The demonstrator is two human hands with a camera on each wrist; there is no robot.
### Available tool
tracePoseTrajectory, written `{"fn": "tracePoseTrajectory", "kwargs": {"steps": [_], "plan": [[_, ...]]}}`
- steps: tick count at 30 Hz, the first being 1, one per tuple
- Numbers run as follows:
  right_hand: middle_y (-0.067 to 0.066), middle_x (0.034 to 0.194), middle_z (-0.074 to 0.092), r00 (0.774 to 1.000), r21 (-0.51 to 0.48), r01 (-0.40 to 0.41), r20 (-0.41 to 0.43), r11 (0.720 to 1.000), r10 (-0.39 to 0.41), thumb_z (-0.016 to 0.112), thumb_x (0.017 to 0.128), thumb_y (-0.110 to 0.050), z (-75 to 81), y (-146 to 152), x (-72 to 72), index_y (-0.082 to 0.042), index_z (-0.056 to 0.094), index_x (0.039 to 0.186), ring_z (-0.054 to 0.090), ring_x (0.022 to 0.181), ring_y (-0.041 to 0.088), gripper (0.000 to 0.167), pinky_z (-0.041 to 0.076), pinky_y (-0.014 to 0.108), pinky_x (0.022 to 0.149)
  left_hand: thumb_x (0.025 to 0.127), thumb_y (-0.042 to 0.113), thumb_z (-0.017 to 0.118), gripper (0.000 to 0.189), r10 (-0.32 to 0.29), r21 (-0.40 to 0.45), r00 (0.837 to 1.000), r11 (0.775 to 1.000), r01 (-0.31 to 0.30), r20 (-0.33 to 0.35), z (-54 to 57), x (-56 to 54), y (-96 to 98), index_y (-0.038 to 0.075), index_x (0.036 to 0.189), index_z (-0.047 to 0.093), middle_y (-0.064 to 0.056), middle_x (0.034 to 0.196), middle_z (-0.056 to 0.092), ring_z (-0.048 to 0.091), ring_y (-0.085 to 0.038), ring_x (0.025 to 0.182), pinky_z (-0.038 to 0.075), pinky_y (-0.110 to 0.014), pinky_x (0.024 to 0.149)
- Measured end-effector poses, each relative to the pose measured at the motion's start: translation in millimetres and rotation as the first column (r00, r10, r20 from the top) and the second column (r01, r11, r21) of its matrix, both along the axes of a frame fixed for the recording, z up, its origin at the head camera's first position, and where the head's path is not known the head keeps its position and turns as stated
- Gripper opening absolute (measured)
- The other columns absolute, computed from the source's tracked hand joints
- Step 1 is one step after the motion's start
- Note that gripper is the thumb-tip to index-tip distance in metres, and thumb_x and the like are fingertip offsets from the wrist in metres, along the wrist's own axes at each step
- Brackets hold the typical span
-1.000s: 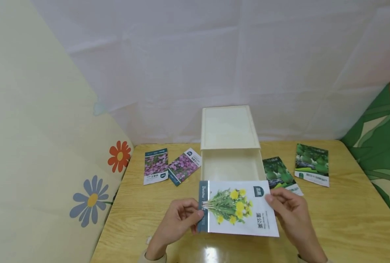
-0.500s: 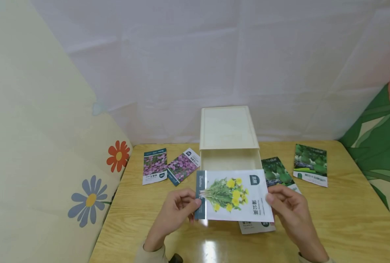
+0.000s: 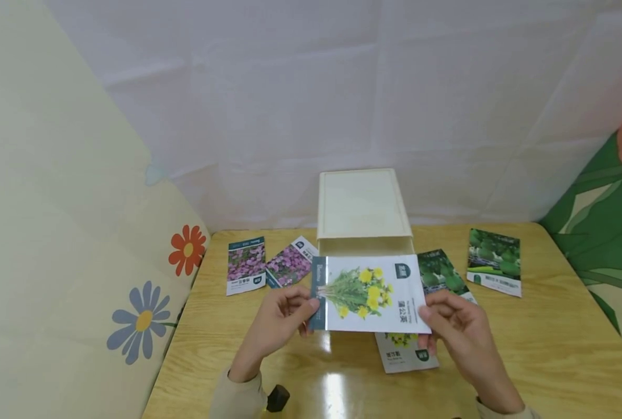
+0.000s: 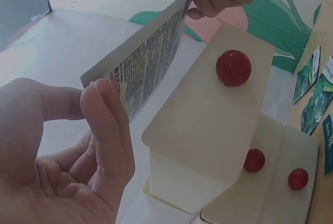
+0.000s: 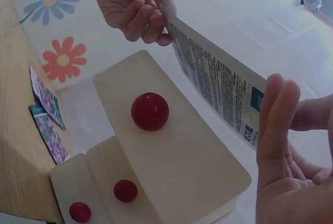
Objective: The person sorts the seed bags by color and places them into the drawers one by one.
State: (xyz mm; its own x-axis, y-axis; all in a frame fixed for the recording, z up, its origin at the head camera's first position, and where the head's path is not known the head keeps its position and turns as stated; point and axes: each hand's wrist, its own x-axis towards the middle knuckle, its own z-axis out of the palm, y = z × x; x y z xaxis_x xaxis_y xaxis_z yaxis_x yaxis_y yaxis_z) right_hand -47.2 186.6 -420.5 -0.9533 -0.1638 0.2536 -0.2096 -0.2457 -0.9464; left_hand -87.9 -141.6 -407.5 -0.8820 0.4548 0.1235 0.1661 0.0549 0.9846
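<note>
Above the table (image 3: 211, 355), at the front end of the pulled-out drawer (image 5: 179, 148), a person holds a yellow-flower packet (image 3: 365, 294) sideways, its picture facing up toward the head. The left hand (image 3: 279, 323) pinches one short end and the right hand (image 3: 457, 331) the other, each with thumb on top and fingers underneath, closed down to the packet's thickness. Gripped at both ends, so thin a packet probably has little chance to sag, and the thumbs leave most of the picture uncovered. The drawer juts from the cabinet (image 3: 365, 203), exposing its inside from above. Partly hidden below the held packet, near the right hand, is a second yellow-flower packet (image 3: 407, 358). Two purple-flower packets (image 3: 245, 267) lie left of the cabinet and two green packets (image 3: 496, 259) right of it, perhaps sorted by picture.
</note>
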Motion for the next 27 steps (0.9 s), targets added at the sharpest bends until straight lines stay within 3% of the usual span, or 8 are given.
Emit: {"fn": "tracePoseTrajectory", "kwargs": {"steps": [7,11,17,23,27], "plan": [[0.009,0.077,0.071,0.998,0.052,0.063,0.010,0.997,-0.063,0.049,0.099,0.011,0.9,1,-5.2,0.009,0.059,0.108,0.063,0.054,0.019,0.014,0.051,0.030,0.040,0.101,0.014,0.059,0.015,0.011,-0.054,0.999,0.998,-0.014,-0.042,1.5,-8.5,0.6,0.000,0.101,0.065,-0.022,0.078,0.069,0.063,-0.009,0.057,0.057,-0.036,0.048],[0.010,0.075,0.070,0.995,0.073,0.097,0.023,0.993,-0.099,0.051,0.099,0.008,1.6,1,-9.2,0.012,0.058,0.108,0.063,0.053,0.020,0.012,0.051,0.030,0.041,0.100,0.012,0.061,0.013,0.014,-0.065,0.998,0.998,-0.019,-0.064,1.3,-11.8,0.0,0.002,0.107,0.064,-0.021,0.084,0.070,0.063,-0.008,0.059,0.055,-0.035,0.048],[0.009,0.074,0.070,0.996,0.055,0.086,0.016,0.995,-0.087,0.051,0.099,0.007,2.2,1,-16.2,0.011,0.058,0.105,0.063,0.054,0.018,0.010,0.051,0.028,0.041,0.096,0.009,0.064,0.016,0.002,-0.057,0.995,0.998,-0.008,-0.104,-2.0,-16.0,-0.3,0.004,0.112,0.063,-0.019,0.090,0.069,0.065,-0.010,0.068,0.051,-0.033,0.043],[0.008,0.077,0.072,0.986,0.127,0.119,0.104,0.985,-0.133,0.056,0.100,-0.002,5.6,2,-21.6,0.007,0.061,0.106,0.063,0.054,0.017,0.011,0.051,0.029,0.042,0.094,0.009,0.067,0.018,0.024,-0.071,0.993,0.997,-0.033,-0.115,-5.4,-19.3,1.7,0.005,0.111,0.065,-0.017,0.092,0.071,0.067,-0.015,0.075,0.059,-0.035,0.056],[0.005,0.075,0.071,0.976,0.186,0.128,0.153,0.974,-0.157,0.058,0.101,-0.009,8.0,3,-24.7,0.004,0.061,0.110,0.056,0.047,0.014,0.016,0.041,0.030,0.034,0.094,0.010,0.068,0.022,0.050,-0.085,0.994,0.995,-0.058,-0.095,-6.1,-22.6,3.4,0.005,0.115,0.066,-0.015,0.094,0.072,0.068,-0.017,0.079,0.061,-0.034,0.067]]}}
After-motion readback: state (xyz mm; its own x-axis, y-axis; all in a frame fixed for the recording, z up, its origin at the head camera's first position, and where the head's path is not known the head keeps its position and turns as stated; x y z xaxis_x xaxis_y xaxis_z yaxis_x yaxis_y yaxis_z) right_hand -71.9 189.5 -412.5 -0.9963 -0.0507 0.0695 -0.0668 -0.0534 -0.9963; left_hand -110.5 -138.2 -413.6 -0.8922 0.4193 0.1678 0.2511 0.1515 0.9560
